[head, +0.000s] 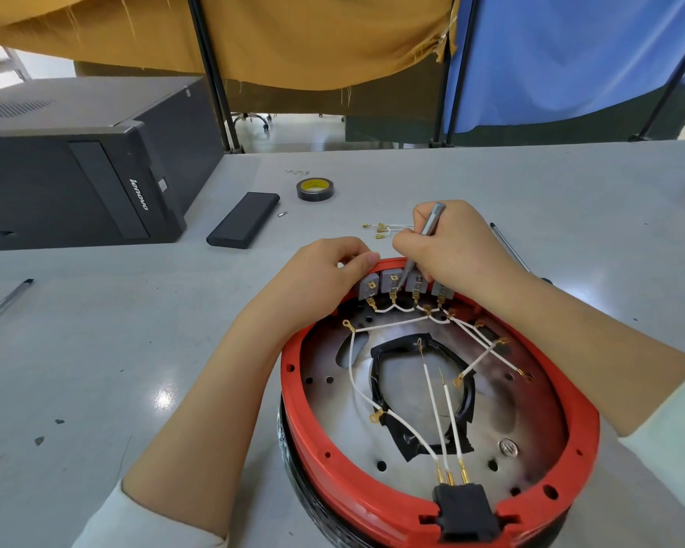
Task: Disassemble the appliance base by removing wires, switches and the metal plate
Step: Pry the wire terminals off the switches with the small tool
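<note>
A grey work table [491,183] carries all items. On its far left lies a black computer tower [76,179] on its side. The largest task item, the red-rimmed appliance base [317,441], sits at the near centre-right of the table, open side up. Inside it a metal plate [503,413] lines the floor, with a black-edged cutout at its middle. White wires [351,373] with brass terminals run across the plate to a row of grey switches [390,280] seated along the far rim, and three of them end at a black connector block [465,508] at the near rim.

The left hand [325,270] rests on the far rim, fingers curled over the edge and thumb beside the leftmost switch, gripping the base. The right hand [451,247] is clenched round a grey tool [424,239], held pen-fashion, its tip down among the switches between the second and third.

Beyond the base lie a black rectangular case [244,225], a roll of black tape [315,189], a small bunch of loose wires [384,228] just behind the right hand, and a small bit [281,214] beside the case. A thin rod [509,247] lies to the right, a pen [5,304] at the left edge.
</note>
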Demonstrator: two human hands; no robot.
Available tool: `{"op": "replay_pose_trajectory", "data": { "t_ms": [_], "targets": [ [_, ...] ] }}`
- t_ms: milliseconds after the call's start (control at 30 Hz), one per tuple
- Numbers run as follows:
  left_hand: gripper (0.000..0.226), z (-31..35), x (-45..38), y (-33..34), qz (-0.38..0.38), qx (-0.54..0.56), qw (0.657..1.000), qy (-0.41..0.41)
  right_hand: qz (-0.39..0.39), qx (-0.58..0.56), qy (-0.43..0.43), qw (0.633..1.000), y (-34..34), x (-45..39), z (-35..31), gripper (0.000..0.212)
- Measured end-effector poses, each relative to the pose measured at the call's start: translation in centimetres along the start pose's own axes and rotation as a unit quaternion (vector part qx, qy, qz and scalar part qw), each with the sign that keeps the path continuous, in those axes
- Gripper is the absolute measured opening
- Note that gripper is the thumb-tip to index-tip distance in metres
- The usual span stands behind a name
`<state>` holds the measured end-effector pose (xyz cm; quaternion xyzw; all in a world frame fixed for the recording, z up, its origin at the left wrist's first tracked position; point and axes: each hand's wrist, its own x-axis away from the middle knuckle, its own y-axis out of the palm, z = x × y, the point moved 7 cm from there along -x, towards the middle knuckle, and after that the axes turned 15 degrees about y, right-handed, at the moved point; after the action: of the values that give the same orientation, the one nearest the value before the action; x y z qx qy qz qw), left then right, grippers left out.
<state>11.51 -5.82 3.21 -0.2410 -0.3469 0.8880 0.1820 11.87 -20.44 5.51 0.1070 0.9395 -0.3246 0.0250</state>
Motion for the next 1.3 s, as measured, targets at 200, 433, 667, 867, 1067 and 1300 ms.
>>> {"op": "replay_pose_trajectory", "data": {
  "t_ms": [200, 433, 667, 867, 1067, 1300],
  "targets": [
    [0.028, 0.0, 0.1, 0.0, 0.003, 0.003, 1.000, -0.002, 0.064, 0.003, -0.043, 0.997, -0.6, 1.1, -0.1, 0.033],
    [0.029, -0.1, 0.0, 0.0, 0.005, -0.002, 1.000, 0.003, 0.034, 0.015, -0.029, 0.999, -0.2, 0.6, -0.2, 0.034],
    [0.028, -0.2, 0.0, -0.1, 0.010, -0.002, 1.000, 0.004, 0.051, 0.072, -0.047, 0.995, 0.2, 0.7, -0.5, 0.034],
    [0.029, -0.3, 0.0, -0.1, 0.015, 0.012, 1.000, -0.002, 0.087, -0.013, -0.164, 0.982, -1.1, 3.0, -1.6, 0.041],
    [0.028, -0.3, 0.0, 0.0, 0.019, 0.017, 1.000, 0.008, 0.077, 0.075, -0.244, 0.964, -0.1, 4.1, -2.9, 0.048],
    [0.031, -0.3, 0.0, 0.0, 0.019, 0.022, 1.000, 0.008, 0.086, 0.171, -0.313, 0.930, 1.0, 5.4, -3.8, 0.032]
  ]
}}
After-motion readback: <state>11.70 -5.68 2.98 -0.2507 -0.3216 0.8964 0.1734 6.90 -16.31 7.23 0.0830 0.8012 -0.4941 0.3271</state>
